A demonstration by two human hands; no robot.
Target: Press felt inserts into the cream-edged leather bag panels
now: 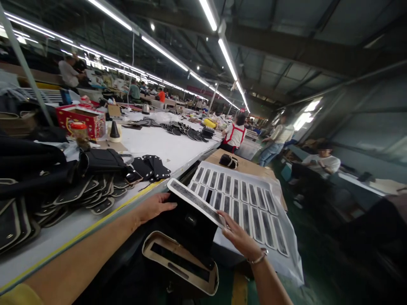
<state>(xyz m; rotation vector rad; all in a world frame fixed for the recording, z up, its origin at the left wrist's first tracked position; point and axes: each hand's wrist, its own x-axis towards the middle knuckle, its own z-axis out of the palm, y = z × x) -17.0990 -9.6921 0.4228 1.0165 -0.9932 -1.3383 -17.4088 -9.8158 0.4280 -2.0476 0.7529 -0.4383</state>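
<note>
A long grey strip with a pale border (196, 202) is held at its near end by the right hand (239, 238), whose fingers (226, 225) are pinched on it, probably so the strip can be laid flat. The strip lies tilted across a black fabric piece with a small label (190, 224), just in front of the edge of the long white surface with a yellow edge line (95, 224). The left hand (154, 206) is laid flat on the black piece, fingers spread and released, grasping nothing, apparently to steady the fabric. Below, a cream-rimmed black panel (179, 260) is seen, touching the black piece. Beside the strip, a white sheet bearing rows of matching grey strips (241, 199) is spread within easy reach. Stacks of black, pale-edged cut parts (95, 190) are piled on the surface to the left. Other people are seen well apart.
</note>
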